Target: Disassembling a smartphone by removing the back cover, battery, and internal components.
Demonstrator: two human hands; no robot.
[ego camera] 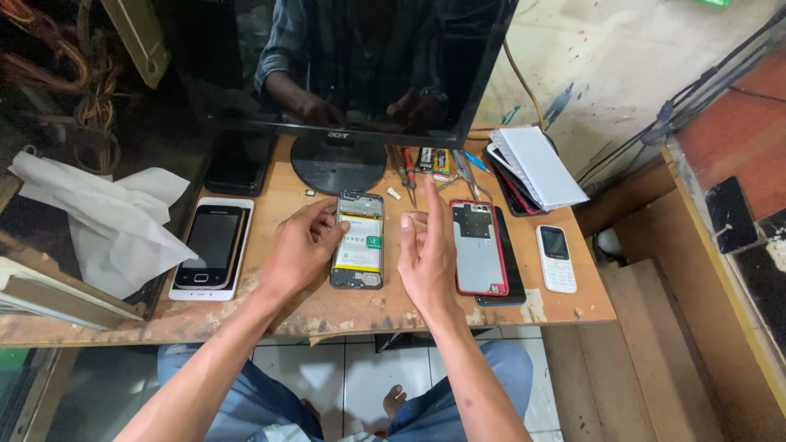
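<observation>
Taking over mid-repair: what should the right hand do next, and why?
Probably lower the right hand onto the opened phone to steady its free right edge. The left hand touches only its left edge, while the right hand hovers beside it, fingers raised and holding nothing visible.

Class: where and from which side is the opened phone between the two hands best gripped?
Probably by its long side edges, from above: the opened phone lies flat, insides up, so its middle should stay untouched. The left hand already touches its left edge; the right hand is raised beside it.
</observation>
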